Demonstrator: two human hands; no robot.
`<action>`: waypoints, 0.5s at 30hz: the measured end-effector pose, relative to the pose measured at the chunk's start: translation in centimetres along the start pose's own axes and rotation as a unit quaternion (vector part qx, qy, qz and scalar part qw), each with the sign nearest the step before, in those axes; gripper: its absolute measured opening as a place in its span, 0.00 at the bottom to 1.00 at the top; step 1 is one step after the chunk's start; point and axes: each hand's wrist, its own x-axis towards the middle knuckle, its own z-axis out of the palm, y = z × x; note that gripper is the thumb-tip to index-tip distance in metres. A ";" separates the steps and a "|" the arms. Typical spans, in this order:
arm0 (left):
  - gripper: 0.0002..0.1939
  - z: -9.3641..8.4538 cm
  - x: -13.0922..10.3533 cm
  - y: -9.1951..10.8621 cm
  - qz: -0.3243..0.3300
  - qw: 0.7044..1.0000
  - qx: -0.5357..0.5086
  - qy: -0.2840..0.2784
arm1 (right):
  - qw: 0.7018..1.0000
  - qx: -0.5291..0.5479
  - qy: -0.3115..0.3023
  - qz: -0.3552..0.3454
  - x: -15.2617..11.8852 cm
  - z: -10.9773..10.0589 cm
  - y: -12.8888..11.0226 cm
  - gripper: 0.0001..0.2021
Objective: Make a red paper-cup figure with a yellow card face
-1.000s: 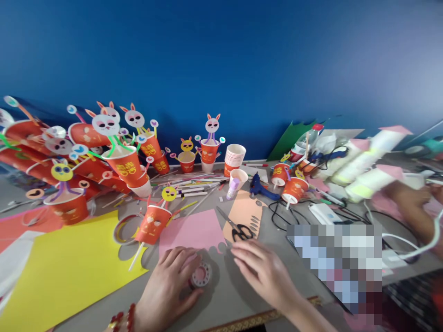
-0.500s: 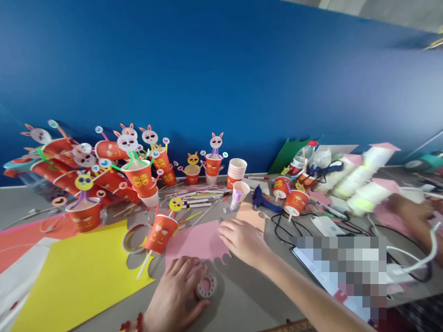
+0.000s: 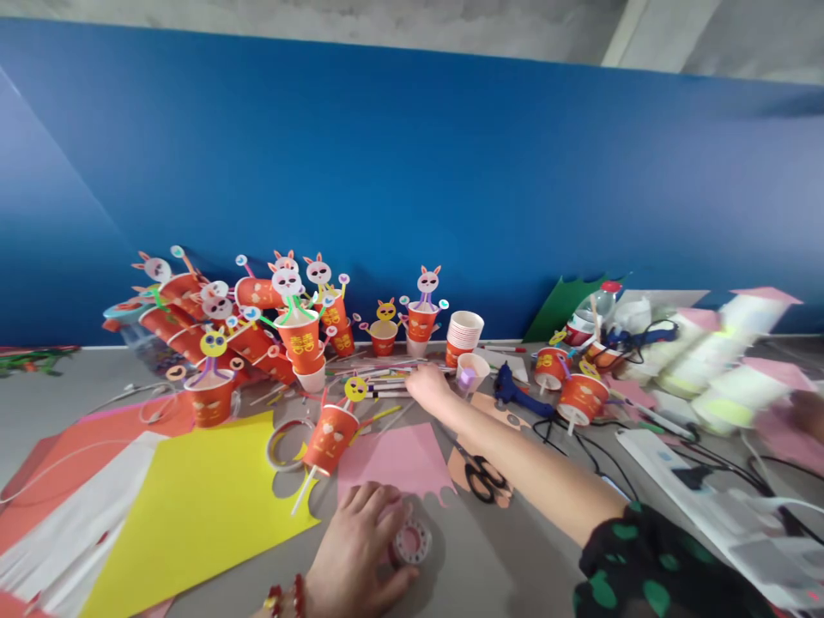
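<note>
My left hand lies low on the table, its fingers and thumb curved around a small round pink-and-white roll-like thing with dark marks around its rim. My right hand reaches far forward to the loose markers; its fingertips are hidden, so any hold is unclear. Beneath the right forearm, black-handled scissors lie on peach paper. Between my hands is a cut pink sheet. An orange paper cup figure with a yellow head lies tilted on its straw, left of the pink sheet.
Several rabbit-headed cup figures crowd the back left. A tape roll touches the yellow sheet. Stacked cups and a blue glue gun stand beyond my right arm. Cables and a power strip lie right; another person's hand is at the edge.
My right hand has moved forward from the pink and peach paper to the markers. The scissors now show beside its forearm. My left hand stays on the round thing; the view has shifted.
</note>
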 end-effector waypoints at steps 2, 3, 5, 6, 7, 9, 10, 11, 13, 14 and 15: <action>0.29 0.0 -0.1 0.0 -0.004 1.000 -0.006 -0.003 | 1.000 -0.011 0.004 0.010 -0.2 -0.3 0.4 0.09; 0.29 -0.1 -0.1 0.0 -0.006 1.000 -0.009 -0.004 | 1.000 -0.013 0.007 0.010 -0.3 -0.4 0.6 0.07; 0.28 -0.1 -0.1 0.0 -0.009 1.000 -0.013 -0.007 | 1.000 -0.014 0.011 0.005 -0.5 -0.8 1.0 0.07; 0.28 0.0 -0.2 0.0 -0.010 1.000 -0.013 -0.007 | 1.000 -0.014 0.010 0.004 -0.6 -0.8 1.2 0.07; 0.28 0.0 -0.1 0.0 -0.011 1.000 -0.012 -0.007 | 1.000 -0.014 0.005 0.005 -0.6 -0.8 1.2 0.07; 0.28 0.0 -0.1 0.0 -0.011 1.000 -0.007 -0.004 | 1.000 -0.016 -0.008 0.009 -0.4 -0.6 1.3 0.06; 0.28 0.0 -0.1 0.0 -0.010 1.000 -0.006 -0.002 | 1.000 -0.017 -0.015 0.011 -0.3 -0.4 1.3 0.06; 0.28 0.0 0.0 0.0 -0.009 1.000 -0.005 0.000 | 1.000 -0.017 -0.020 0.013 -0.2 -0.2 1.3 0.07; 0.28 0.0 0.0 0.0 -0.008 1.000 -0.004 0.001 | 0.999 -0.016 -0.024 0.016 0.1 0.1 1.3 0.09; 0.29 0.0 0.0 0.0 -0.008 1.000 -0.004 -0.002 | 1.000 -0.015 -0.022 0.016 0.3 0.1 1.3 0.09; 0.29 0.0 0.0 0.0 -0.008 1.000 -0.004 -0.005 | 1.000 -0.012 -0.017 0.014 0.4 0.0 1.4 0.08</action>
